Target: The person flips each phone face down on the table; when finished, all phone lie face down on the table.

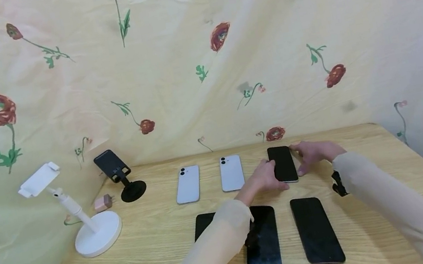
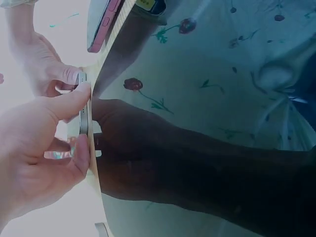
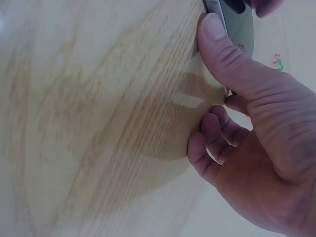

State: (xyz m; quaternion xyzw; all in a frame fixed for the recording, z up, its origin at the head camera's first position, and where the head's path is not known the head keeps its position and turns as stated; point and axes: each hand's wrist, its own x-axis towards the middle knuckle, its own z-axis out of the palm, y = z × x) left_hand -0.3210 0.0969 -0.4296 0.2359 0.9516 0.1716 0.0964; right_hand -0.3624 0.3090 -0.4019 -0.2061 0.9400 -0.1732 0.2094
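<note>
At the back right of the table, a smartphone lies with its black screen facing up, and both hands hold it by its edges. My left hand has its thumb by the near end and its fingers along the left side. In the left wrist view the thumb and a finger grip the phone's narrow edge. From the other side, my right hand has its thumb against the right edge and its index finger near the far corner. Its other fingers are curled close to the tabletop in the right wrist view.
Two white phones lie face down to the left. Nearer are several dark phones, one partly under the left sleeve. A white stand, a black phone stand and a pink charger plug stand at the left. Floral cloth hangs behind.
</note>
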